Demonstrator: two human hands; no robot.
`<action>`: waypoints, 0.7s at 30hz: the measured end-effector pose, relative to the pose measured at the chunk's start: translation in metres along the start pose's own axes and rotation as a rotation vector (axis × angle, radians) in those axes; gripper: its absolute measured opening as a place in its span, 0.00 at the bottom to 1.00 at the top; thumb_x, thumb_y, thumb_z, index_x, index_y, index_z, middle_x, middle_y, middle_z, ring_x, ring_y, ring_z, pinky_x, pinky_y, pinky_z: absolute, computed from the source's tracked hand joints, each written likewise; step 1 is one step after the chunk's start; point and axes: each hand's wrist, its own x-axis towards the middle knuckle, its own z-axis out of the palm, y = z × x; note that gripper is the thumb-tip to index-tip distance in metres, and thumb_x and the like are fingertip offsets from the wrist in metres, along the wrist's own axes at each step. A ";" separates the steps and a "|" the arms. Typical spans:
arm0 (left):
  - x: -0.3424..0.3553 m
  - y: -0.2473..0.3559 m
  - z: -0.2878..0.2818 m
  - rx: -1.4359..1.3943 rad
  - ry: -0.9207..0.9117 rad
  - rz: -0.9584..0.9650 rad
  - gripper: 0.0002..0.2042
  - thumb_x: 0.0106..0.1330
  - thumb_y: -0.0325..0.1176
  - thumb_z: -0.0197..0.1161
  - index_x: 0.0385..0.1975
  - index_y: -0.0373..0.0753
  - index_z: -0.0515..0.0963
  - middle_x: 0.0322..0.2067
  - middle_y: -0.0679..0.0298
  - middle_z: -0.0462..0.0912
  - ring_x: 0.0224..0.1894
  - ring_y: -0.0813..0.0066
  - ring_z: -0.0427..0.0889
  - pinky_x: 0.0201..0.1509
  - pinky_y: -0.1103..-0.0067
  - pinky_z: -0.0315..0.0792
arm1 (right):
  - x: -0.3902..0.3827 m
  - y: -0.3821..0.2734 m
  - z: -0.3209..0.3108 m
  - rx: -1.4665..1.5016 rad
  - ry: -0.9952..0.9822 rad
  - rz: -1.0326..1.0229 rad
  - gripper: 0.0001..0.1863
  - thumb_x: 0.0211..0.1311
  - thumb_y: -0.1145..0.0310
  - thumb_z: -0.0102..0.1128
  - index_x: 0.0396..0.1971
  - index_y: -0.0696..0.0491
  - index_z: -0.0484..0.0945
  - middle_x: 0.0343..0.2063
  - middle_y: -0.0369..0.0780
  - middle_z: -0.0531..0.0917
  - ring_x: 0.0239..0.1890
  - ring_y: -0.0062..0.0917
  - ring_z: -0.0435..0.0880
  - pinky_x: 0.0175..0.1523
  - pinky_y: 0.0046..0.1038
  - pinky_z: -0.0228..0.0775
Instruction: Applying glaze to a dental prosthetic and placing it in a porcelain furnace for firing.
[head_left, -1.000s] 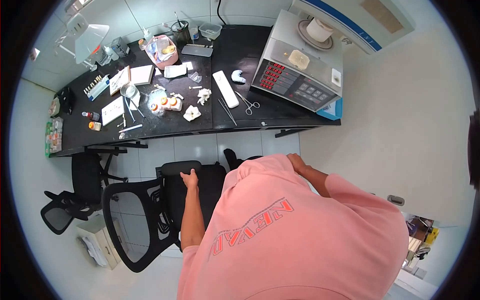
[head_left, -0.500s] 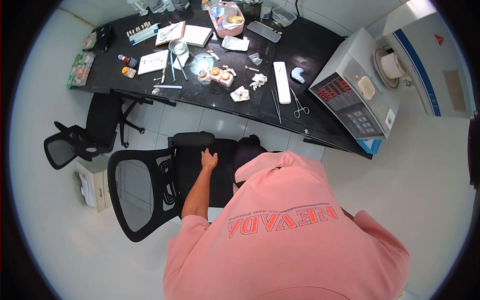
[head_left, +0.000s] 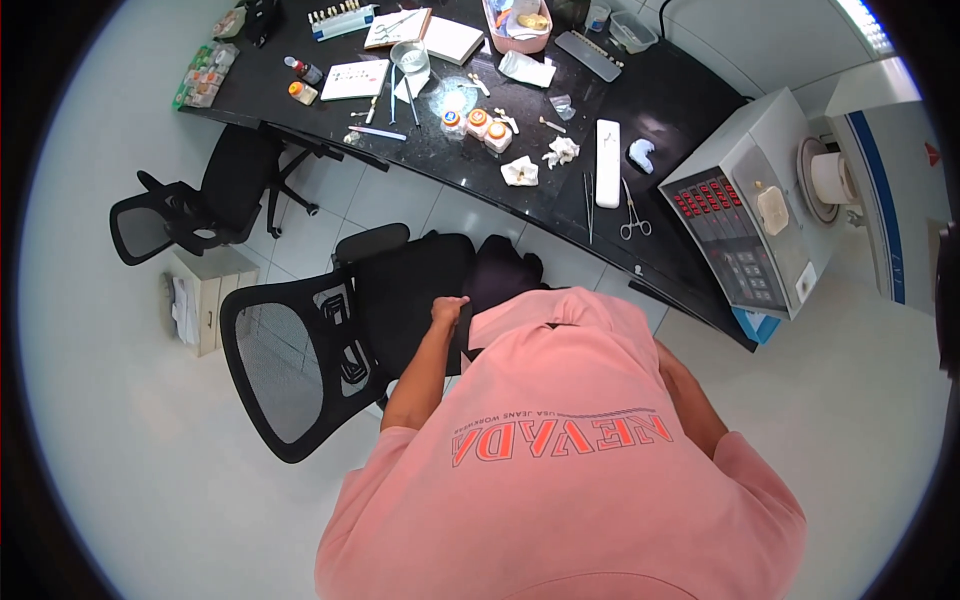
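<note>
My left hand (head_left: 449,309) is at the right edge of a black office chair's seat (head_left: 408,310), its fingers curled against that edge. The chair's mesh back (head_left: 278,368) is to the left of my arm, with a dark armrest (head_left: 372,243) at the far side of the seat. My right forearm (head_left: 690,400) bends in front of my body at the right, and the hand itself is hidden behind my pink shirt (head_left: 560,390). A dark-clad knee (head_left: 500,272) shows beside the seat.
Beyond the chair stands a black worktable (head_left: 470,190) with small capped jars (head_left: 477,122), tweezers (head_left: 588,208), locking forceps (head_left: 634,225) and a white case (head_left: 608,165). A grey machine (head_left: 735,200) occupies its right end. Another office chair (head_left: 190,215) and a small cabinet (head_left: 212,300) are at the left.
My left hand has gone from spread over the seat to curled at its right edge. The chair stands farther from the worktable. My right forearm has come into view, and the whole view has shifted.
</note>
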 end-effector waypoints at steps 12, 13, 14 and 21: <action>-0.011 0.003 -0.032 -0.124 0.420 -0.109 0.13 0.49 0.43 0.78 0.28 0.43 0.87 0.31 0.60 0.88 0.37 0.62 0.87 0.48 0.71 0.78 | -0.086 -0.147 0.053 -1.110 -0.111 -0.348 0.25 0.65 0.49 0.55 0.44 0.59 0.79 0.37 0.49 0.84 0.41 0.29 0.84 0.46 0.30 0.73; -0.010 0.007 -0.032 -0.135 0.431 -0.053 0.13 0.51 0.44 0.76 0.28 0.42 0.87 0.30 0.58 0.87 0.37 0.62 0.87 0.48 0.70 0.78 | -0.081 -0.153 0.060 -1.103 -0.104 -0.343 0.25 0.65 0.49 0.55 0.44 0.59 0.79 0.37 0.49 0.84 0.41 0.29 0.84 0.46 0.30 0.73; -0.009 0.012 -0.032 -0.129 0.425 -0.047 0.13 0.51 0.44 0.76 0.28 0.42 0.87 0.30 0.58 0.87 0.37 0.62 0.87 0.48 0.70 0.78 | -0.074 -0.158 0.069 -0.938 -0.071 -0.501 0.19 0.64 0.57 0.58 0.42 0.60 0.80 0.34 0.44 0.85 0.37 0.25 0.84 0.43 0.28 0.74; 0.008 0.056 -0.043 0.045 0.268 0.150 0.11 0.57 0.44 0.69 0.30 0.42 0.86 0.31 0.58 0.87 0.38 0.60 0.86 0.48 0.70 0.77 | -0.039 -0.184 0.146 -0.612 0.077 -0.736 0.10 0.65 0.69 0.59 0.33 0.62 0.82 0.25 0.38 0.85 0.28 0.17 0.83 0.36 0.21 0.74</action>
